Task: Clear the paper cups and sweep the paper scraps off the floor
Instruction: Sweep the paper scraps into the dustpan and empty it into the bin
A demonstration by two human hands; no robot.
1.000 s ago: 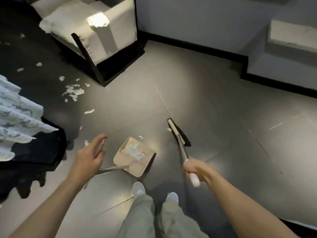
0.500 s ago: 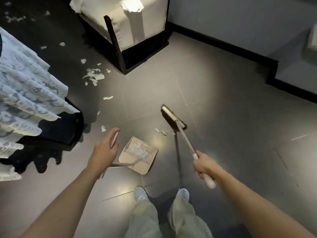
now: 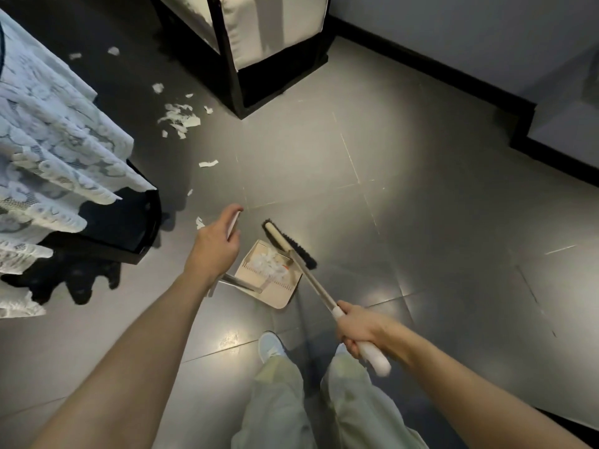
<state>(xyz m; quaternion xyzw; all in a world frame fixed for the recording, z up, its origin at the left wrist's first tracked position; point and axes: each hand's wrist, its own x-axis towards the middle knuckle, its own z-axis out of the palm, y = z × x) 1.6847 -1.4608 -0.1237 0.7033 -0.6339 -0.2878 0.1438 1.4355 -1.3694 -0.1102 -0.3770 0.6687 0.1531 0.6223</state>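
Observation:
A beige dustpan [image 3: 277, 291] sits on the grey floor just ahead of my feet, with white paper scraps [image 3: 267, 260] piled inside. My left hand [image 3: 215, 246] grips the top of the dustpan's long upright handle. My right hand [image 3: 359, 328] grips the white handle of a broom, whose black-bristled head [image 3: 288, 243] lies across the dustpan's mouth. More paper scraps [image 3: 180, 118] lie scattered on the floor at upper left, and one strip [image 3: 208, 163] lies nearer. No paper cups are in view.
A table with a lace cloth [image 3: 48, 150] and a black base [image 3: 129, 228] stands at left. An armchair [image 3: 259, 37] with a black frame is at the top. A wall with black skirting [image 3: 437, 69] runs along the upper right.
The broom head has swept left and toward me to the dustpan's mouth, taking the small scraps in front of the pan with it. The view has shifted forward and left.

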